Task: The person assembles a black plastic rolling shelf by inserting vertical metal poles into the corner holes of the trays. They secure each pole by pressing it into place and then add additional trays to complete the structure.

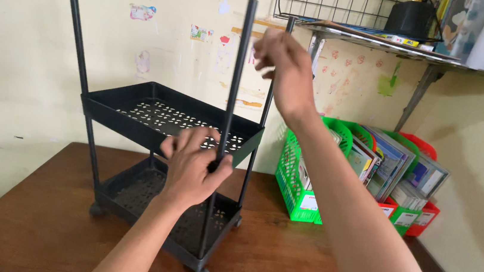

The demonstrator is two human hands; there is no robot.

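A black plastic trolley rack stands on a brown wooden table (pixel 35 222), with a lower tray (pixel 127 199) on small wheels and an upper perforated tray (pixel 138 98). Three thin black poles rise from it. My left hand (pixel 191 166) grips the front pole (pixel 239 64) at the level of the upper tray's front edge. My right hand (pixel 282 68) is raised at the top of the back right pole (pixel 267 103), its fingers pinched around the pole's upper end. The back left pole (pixel 76 28) stands free.
Green and red file baskets (pixel 294 183) full of books and folders stand on the table at the right against the wall. Above them a wall shelf (pixel 383 43) carries a wire grid, a black object and a white cup. A pale wall is close behind the rack.
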